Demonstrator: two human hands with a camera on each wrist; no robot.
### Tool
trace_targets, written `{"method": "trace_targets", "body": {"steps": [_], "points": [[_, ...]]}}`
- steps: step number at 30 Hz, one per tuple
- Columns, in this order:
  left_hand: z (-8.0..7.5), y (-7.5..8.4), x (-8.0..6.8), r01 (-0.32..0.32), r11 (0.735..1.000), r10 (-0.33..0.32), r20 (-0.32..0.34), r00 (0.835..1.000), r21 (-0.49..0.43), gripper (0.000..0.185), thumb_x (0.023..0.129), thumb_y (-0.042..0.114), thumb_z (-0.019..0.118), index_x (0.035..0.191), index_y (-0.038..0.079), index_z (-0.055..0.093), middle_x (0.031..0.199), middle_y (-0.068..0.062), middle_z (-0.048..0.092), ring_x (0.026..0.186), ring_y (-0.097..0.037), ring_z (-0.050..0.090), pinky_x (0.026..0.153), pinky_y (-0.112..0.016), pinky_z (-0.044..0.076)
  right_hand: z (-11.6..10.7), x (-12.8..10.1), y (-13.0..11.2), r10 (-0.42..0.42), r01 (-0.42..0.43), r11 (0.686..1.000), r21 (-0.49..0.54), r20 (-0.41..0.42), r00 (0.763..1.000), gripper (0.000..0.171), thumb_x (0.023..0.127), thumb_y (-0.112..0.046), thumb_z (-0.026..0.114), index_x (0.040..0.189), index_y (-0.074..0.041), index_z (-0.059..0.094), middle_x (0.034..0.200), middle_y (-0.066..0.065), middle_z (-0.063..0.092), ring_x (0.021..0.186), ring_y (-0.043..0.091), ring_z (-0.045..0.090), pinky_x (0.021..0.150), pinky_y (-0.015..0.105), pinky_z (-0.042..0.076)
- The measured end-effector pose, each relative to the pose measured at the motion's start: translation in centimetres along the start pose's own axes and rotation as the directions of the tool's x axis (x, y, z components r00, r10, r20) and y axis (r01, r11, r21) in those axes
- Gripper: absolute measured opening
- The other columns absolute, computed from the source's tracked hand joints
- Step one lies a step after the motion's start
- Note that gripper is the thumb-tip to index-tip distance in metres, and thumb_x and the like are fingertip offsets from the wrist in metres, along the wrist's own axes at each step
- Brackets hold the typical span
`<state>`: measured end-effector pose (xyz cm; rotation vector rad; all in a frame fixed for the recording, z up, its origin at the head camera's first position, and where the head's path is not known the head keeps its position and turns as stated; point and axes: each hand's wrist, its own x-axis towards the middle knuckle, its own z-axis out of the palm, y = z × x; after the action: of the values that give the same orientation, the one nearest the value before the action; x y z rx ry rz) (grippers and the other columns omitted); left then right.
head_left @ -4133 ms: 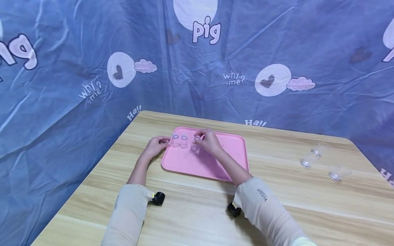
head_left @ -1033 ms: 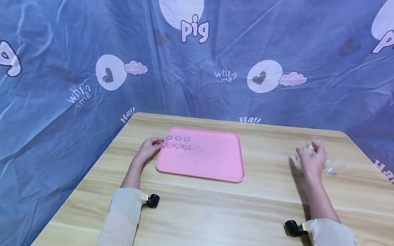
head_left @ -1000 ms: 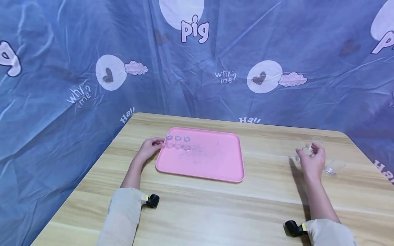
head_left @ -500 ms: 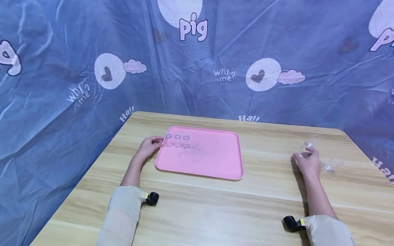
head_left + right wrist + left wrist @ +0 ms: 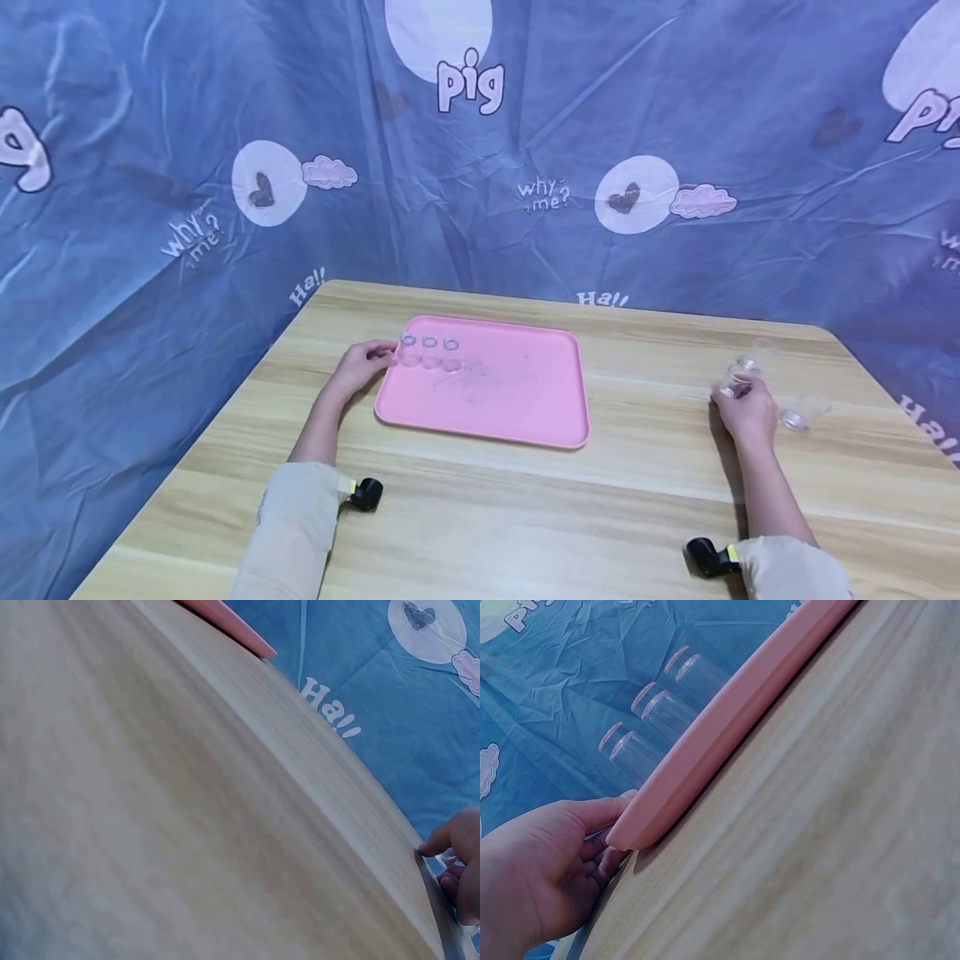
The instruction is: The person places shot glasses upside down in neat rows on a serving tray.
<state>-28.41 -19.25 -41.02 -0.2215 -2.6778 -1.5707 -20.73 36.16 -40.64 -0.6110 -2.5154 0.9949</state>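
A pink tray (image 5: 517, 408) lies on the wooden table, with three small clear cups (image 5: 429, 351) standing in a row at its far left corner. My left hand (image 5: 358, 369) holds that corner, thumb on the rim and fingers curled under it, as the left wrist view shows at the tray rim (image 5: 727, 727) beside my left hand (image 5: 551, 870). At the table's right, my right hand (image 5: 744, 410) grips a small clear cup (image 5: 736, 382). In the right wrist view only the fingertips (image 5: 459, 862) show at the frame edge.
Two more clear cups lie on the table beside my right hand, one just behind it (image 5: 759, 354) and one to its right (image 5: 801, 412). Blue printed cloth walls close the table's far and left sides. The table's right edge runs close past the cups.
My right hand left the tray, crossed to the cups on the right and took hold of one, then drew it slightly nearer. My left hand stayed on the tray corner.
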Motion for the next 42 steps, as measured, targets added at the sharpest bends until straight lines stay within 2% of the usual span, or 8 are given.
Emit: {"method": "trace_targets", "body": {"steps": [6, 12, 13, 19, 21, 28, 39, 42], "points": [[0.0, -0.4, 0.1, -0.001, 1.000, 0.001, -0.010, 1.000, 0.015, 0.033, 0.086, 0.005, 0.060, 0.115, -0.009, 0.058, 0.099, -0.019, 0.061, 0.091, -0.028, 0.054, 0.081, -0.033, 0.043, 0.0, -0.2, -0.1, 0.012, -0.012, 1.000, -0.013, 0.014, 1.000, 0.040, 0.083, -0.010, 0.058, 0.113, 0.012, 0.046, 0.107, 0.034, 0.048, 0.100, 0.050, 0.042, 0.088, 0.054, 0.031], [0.1, -0.3, 0.2, -0.004, 1.000, 0.004, -0.006, 1.000, 0.002, 0.032, 0.086, 0.005, 0.060, 0.115, -0.009, 0.058, 0.098, -0.020, 0.061, 0.091, -0.030, 0.053, 0.083, -0.037, 0.043, -0.2, -0.2, -0.1, 0.020, -0.020, 1.000, -0.012, 0.010, 1.000, 0.037, 0.083, -0.011, 0.058, 0.111, 0.012, 0.048, 0.108, 0.034, 0.049, 0.100, 0.050, 0.043, 0.086, 0.053, 0.031], [0.1, -0.6, 0.2, -0.041, 0.999, 0.040, -0.014, 0.999, -0.023, 0.030, 0.086, 0.008, 0.061, 0.113, -0.005, 0.061, 0.095, -0.017, 0.062, 0.089, -0.026, 0.054, 0.081, -0.033, 0.044, -0.2, -0.1, -0.1, 0.020, -0.020, 1.000, -0.013, 0.012, 1.000, 0.037, 0.083, -0.011, 0.058, 0.111, 0.012, 0.048, 0.108, 0.034, 0.049, 0.100, 0.050, 0.043, 0.086, 0.053, 0.031], [-0.1, -0.3, 0.0, -0.033, 0.999, 0.033, -0.011, 0.999, -0.027, 0.032, 0.086, 0.010, 0.061, 0.114, -0.005, 0.060, 0.098, -0.017, 0.061, 0.091, -0.027, 0.054, 0.084, -0.034, 0.043, -0.1, 0.0, -0.2, 0.012, -0.012, 1.000, -0.010, 0.011, 1.000, 0.038, 0.083, -0.010, 0.058, 0.111, 0.012, 0.048, 0.109, 0.034, 0.049, 0.101, 0.050, 0.042, 0.087, 0.053, 0.031], [-0.1, 0.2, -0.1, 0.010, 1.000, -0.010, -0.006, 1.000, 0.001, 0.034, 0.087, 0.006, 0.059, 0.117, -0.009, 0.056, 0.101, -0.022, 0.059, 0.095, -0.031, 0.053, 0.086, -0.038, 0.042, -0.1, 0.0, -0.2, 0.009, -0.009, 1.000, -0.009, 0.009, 1.000, 0.038, 0.083, -0.010, 0.059, 0.111, 0.012, 0.048, 0.109, 0.035, 0.049, 0.101, 0.050, 0.042, 0.087, 0.053, 0.031], [0.1, 0.0, 0.0, -0.003, 1.000, 0.003, -0.008, 1.000, -0.003, 0.034, 0.086, 0.007, 0.061, 0.116, -0.010, 0.056, 0.102, -0.022, 0.060, 0.093, -0.031, 0.054, 0.084, -0.036, 0.043, -0.2, -0.1, -0.1, 0.018, -0.018, 1.000, -0.014, 0.007, 1.000, 0.038, 0.083, -0.012, 0.059, 0.110, 0.012, 0.048, 0.106, 0.034, 0.049, 0.099, 0.049, 0.043, 0.086, 0.053, 0.031], [0.2, -0.4, 0.2, 0.000, 1.000, 0.000, -0.012, 1.000, -0.003, 0.034, 0.087, 0.006, 0.061, 0.116, -0.009, 0.057, 0.102, -0.022, 0.060, 0.095, -0.031, 0.054, 0.087, -0.038, 0.042, -0.7, -0.3, -1.6, -0.007, 0.005, 1.000, 0.024, 0.082, 0.997, 0.041, 0.083, -0.012, 0.059, 0.116, 0.011, 0.048, 0.110, 0.032, 0.051, 0.100, 0.043, 0.046, 0.085, 0.048, 0.035], [0.1, -0.4, 0.2, -0.001, 1.000, 0.001, -0.010, 1.000, -0.006, 0.034, 0.087, 0.006, 0.061, 0.117, -0.010, 0.056, 0.103, -0.023, 0.060, 0.096, -0.032, 0.054, 0.087, -0.039, 0.042, -0.7, -0.4, -2.0, -0.025, 0.021, 0.999, 0.033, 0.106, 0.994, 0.041, 0.084, -0.012, 0.059, 0.116, 0.012, 0.048, 0.106, 0.029, 0.052, 0.096, 0.039, 0.047, 0.079, 0.042, 0.039]]}}
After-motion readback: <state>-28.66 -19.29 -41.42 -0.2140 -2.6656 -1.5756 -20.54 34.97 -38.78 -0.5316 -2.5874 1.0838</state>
